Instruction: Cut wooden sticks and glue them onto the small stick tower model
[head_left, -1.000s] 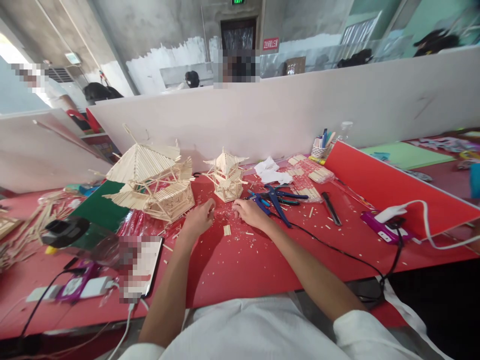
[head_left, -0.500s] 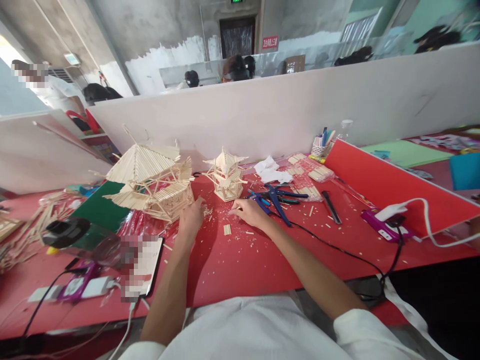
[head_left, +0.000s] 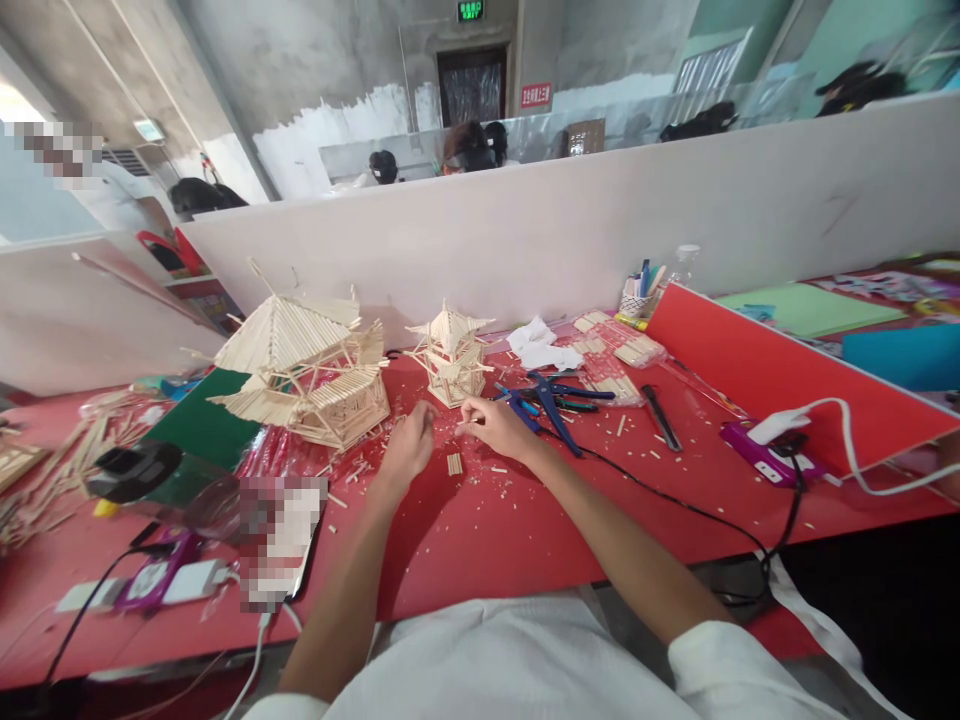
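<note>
My left hand (head_left: 409,440) is closed with its fingertips together, just in front of the small wooden-stick pavilion (head_left: 451,358); whatever it may hold is too small to make out. Facing it, my right hand (head_left: 491,424) pinches with thumb and fingers, perhaps on a tiny stick piece I cannot make out. A larger stick pavilion (head_left: 304,375) with a sloping roof stands left of my left hand. Below my hands a little panel of short sticks (head_left: 454,464) lies on the red table (head_left: 480,550), among scattered stick scraps.
Beside my right hand lie a blue glue gun (head_left: 551,410) and a black cutter (head_left: 661,418). Packs of sticks (head_left: 637,350) and white tissue (head_left: 544,345) lie behind. A phone (head_left: 289,540), bottle (head_left: 172,485) and power strips (head_left: 769,455) flank the work area. A white partition (head_left: 525,240) closes the back.
My left hand has moved right, away from the larger pavilion and toward my right hand. The right hand stays nearly in place, its fingers pinched. The view has tilted slightly.
</note>
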